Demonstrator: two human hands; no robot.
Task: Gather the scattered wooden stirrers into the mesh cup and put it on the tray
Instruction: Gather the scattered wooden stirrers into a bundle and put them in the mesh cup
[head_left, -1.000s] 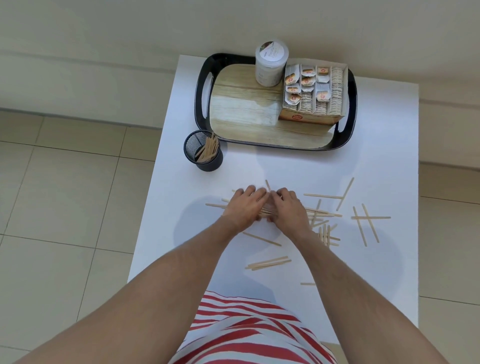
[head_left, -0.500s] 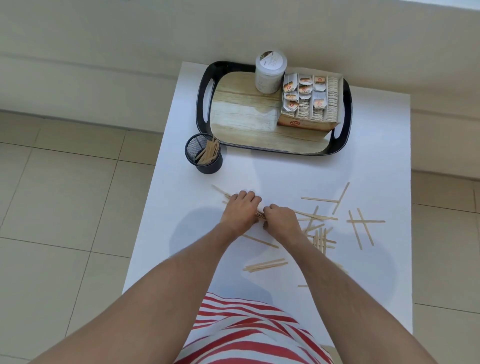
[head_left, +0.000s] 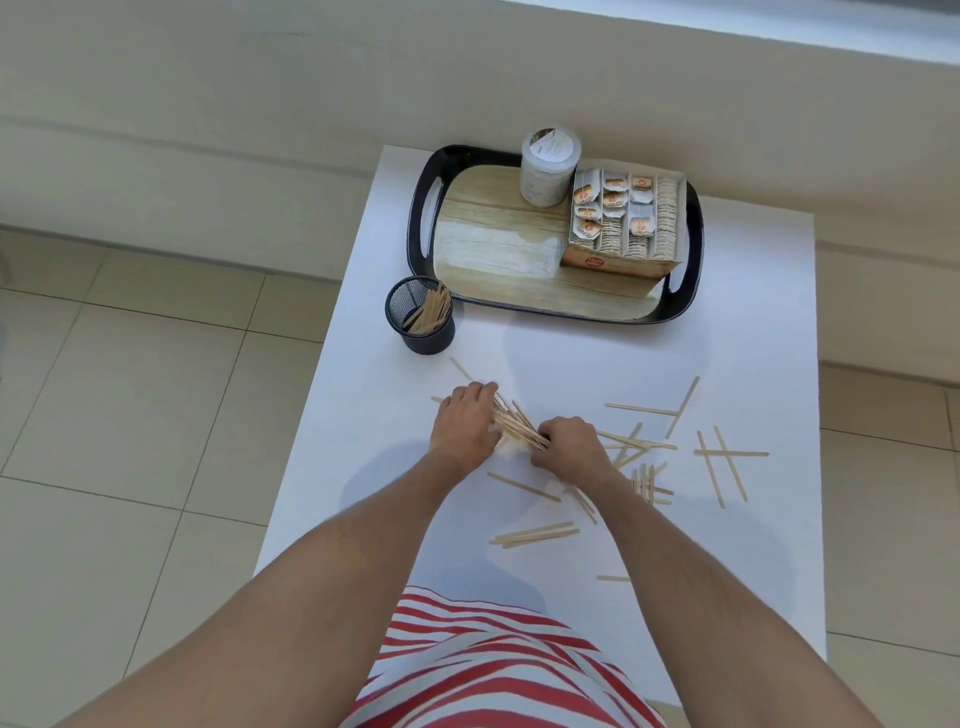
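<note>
A bundle of wooden stirrers lies slanted on the white table between both hands. My left hand presses its upper left end and my right hand closes around its lower right end. Several loose stirrers are scattered to the right and in front. The black mesh cup, holding several stirrers, stands on the table just off the tray's front left corner. The black tray with a wood-pattern floor sits at the table's far end.
On the tray stand a white lidded jar and an open box of sachets, filling its right half. The table's left edge drops to a tiled floor. A wall ledge runs behind.
The bundle has turned from flat to slanted, and my hands have spread slightly apart along it. The camera has shifted, so the table sits further right in view.
</note>
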